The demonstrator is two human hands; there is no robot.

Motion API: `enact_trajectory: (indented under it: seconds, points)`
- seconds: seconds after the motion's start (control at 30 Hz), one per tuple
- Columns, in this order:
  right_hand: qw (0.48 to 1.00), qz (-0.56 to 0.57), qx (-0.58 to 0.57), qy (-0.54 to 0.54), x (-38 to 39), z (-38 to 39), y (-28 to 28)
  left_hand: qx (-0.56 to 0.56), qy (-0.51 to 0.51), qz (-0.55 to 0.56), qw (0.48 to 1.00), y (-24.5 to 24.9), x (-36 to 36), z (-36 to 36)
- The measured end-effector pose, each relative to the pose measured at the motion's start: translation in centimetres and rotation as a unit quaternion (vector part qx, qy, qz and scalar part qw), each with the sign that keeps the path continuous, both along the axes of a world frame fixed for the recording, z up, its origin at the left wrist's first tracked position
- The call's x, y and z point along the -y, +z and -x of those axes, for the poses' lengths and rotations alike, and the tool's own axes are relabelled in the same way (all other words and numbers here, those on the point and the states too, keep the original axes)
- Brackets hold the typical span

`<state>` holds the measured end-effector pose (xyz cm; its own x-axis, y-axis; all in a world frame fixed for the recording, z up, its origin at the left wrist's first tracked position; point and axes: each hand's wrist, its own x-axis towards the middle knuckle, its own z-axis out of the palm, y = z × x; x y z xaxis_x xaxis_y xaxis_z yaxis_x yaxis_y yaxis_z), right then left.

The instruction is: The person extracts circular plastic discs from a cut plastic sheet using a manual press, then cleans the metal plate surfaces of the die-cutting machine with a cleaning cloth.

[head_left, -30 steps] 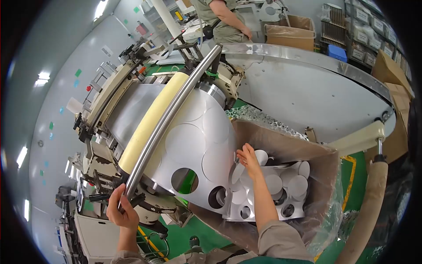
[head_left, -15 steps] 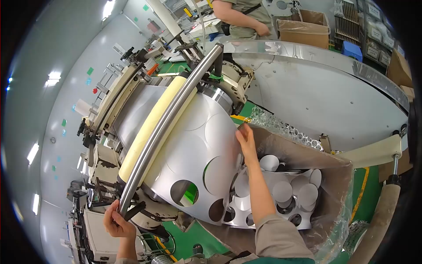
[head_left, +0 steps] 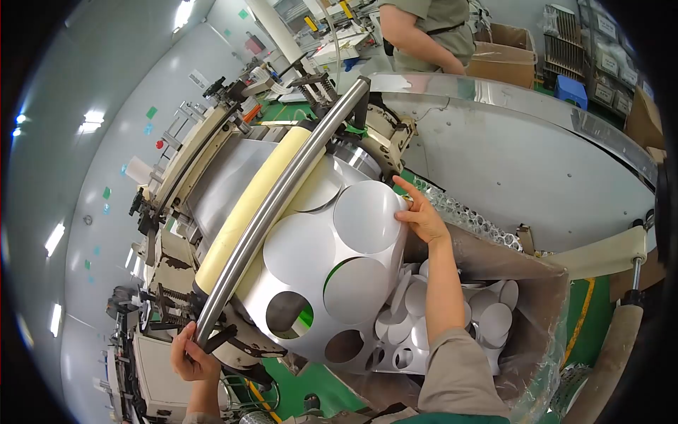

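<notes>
R. hand (head_left: 424,218), at approx. 2 o'clock: index stretched out, apart from the lower digit, whose tip touches the R. edge of a silver, hole-punched sheet (head_left: 314,288). Can't tell if the other fingers pinch underneath. L. hand (head_left: 193,359), at 8 o'clock: fingers bent at the low end of a long, round, shiny steel bar (head_left: 279,194); how tightly is unclear, bar covers part.

Sheet sits mid-view, curving down from under the bar & a pale yellow roller (head_left: 247,206); its upper part is hidden there. Some circles in it are filled, others open; green floor shows thru the one at 7 o'clock.

At 4 o'clock, a brown cardboard box w/ clear liner (head_left: 489,254) holds loose silver discs (head_left: 496,321); R. forearm hides part. Big grey riveted panel (head_left: 522,162) at 2 o'clock, w/ shiny rim; open green floor approx. 4 o'clock, past box. Co-worker (head_left: 441,42) at 12–1, head cut off. White shelf labels (head_left: 605,27), 1–2 o'clock: text too small.
</notes>
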<state>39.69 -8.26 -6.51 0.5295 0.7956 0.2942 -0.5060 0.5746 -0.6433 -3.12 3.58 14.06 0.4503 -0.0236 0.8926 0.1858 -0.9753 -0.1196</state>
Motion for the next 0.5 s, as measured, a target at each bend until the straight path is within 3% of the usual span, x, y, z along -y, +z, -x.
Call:
enact_trajectory:
  seconds: [0.1,0.27,0.33,0.43,0.5]
  points:
    - [1.0,-0.014,-0.005,0.001,0.1,0.0,0.5,-0.002,-0.005,-0.006,1.0,0.1,0.1,-0.2]
    - [0.998,0.054,-0.018,-0.003,-0.4,-0.5,-0.7,-0.029,-0.034,0.027,0.999,0.1,0.0,0.3]
    - [0.993,0.108,0.008,-0.037,-1.4,-1.2,-3.3,-0.021,-0.019,0.01,1.0,0.2,0.2,0.1]
    - [0.994,0.083,0.002,-0.078,-0.8,-0.9,-4.1,-0.017,0.007,-0.032,0.999,0.5,0.2,-0.3]
    - [0.979,0.05,-0.002,-0.199,-0.2,-0.5,-4.2,-0.009,0.002,-0.025,1.0,0.4,0.2,-0.5]
